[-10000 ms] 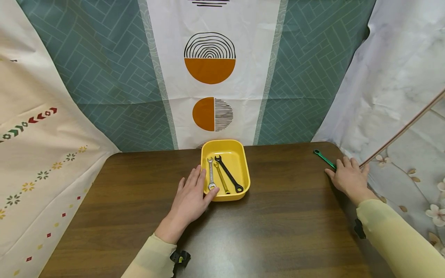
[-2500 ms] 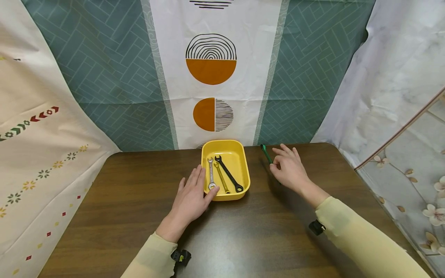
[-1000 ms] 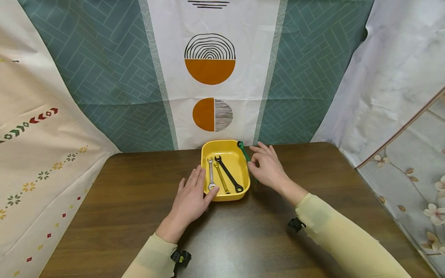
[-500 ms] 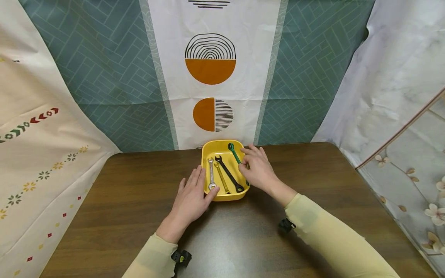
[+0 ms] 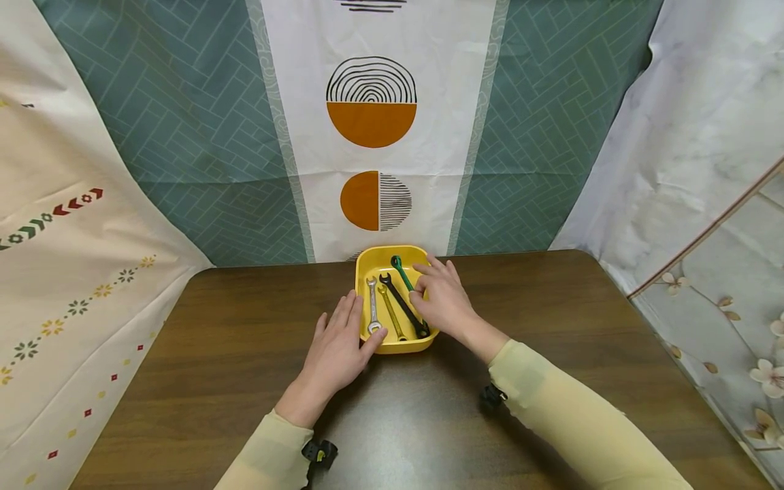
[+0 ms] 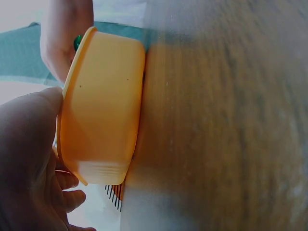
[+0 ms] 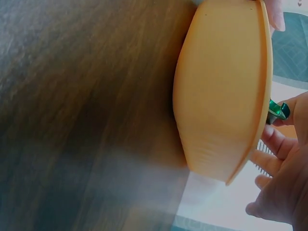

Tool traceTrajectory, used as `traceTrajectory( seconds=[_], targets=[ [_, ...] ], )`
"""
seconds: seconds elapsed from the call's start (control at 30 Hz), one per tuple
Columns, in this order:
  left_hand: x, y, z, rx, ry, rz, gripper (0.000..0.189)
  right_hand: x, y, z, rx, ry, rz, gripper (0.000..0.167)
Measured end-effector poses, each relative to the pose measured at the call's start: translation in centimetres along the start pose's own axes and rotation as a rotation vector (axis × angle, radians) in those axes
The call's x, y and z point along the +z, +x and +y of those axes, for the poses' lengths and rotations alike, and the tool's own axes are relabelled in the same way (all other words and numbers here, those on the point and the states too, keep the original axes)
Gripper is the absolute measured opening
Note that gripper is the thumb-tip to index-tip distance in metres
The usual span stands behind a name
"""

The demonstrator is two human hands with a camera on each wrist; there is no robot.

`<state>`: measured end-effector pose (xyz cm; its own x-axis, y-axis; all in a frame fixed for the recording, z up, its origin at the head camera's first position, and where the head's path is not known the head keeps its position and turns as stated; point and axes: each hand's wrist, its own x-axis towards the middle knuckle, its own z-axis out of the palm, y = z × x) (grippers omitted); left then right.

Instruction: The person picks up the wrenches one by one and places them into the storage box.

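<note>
A yellow plastic tray (image 5: 387,254) stands at the back middle of the table. Inside lie a silver wrench (image 5: 372,304), a small gold wrench (image 5: 390,312) and a black wrench (image 5: 401,303). My right hand (image 5: 446,303) pinches a green wrench (image 5: 402,274) between thumb and forefinger over the tray's right side. In the right wrist view the green wrench's end (image 7: 277,111) shows above the rim. My left hand (image 5: 335,347) rests against the tray's left side with straight fingers, its thumb at the front rim. In the left wrist view the tray's wall (image 6: 103,101) fills the middle.
The brown wooden table (image 5: 257,381) reaches back to a green and white patterned cloth (image 5: 211,136). Cream cloth (image 5: 73,272) hangs on the left and marbled floral cloth (image 5: 704,224) on the right.
My right hand has picked the green wrench up from the table's far right and carried it left, over the tray's rim, to above the black wrench. The left hand has stayed at the tray.
</note>
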<state>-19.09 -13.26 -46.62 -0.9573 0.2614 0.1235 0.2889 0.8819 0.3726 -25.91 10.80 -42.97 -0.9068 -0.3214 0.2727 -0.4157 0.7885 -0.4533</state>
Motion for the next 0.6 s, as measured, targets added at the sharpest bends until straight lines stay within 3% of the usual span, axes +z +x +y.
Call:
traceTrajectory(
  seconds=[0.6],
  targets=[
    [-0.1,0.0,0.1,-0.003,-0.004,-0.003,0.092,2.3,0.4,-0.2,-0.004,-0.09,-0.05,0.035]
  ],
)
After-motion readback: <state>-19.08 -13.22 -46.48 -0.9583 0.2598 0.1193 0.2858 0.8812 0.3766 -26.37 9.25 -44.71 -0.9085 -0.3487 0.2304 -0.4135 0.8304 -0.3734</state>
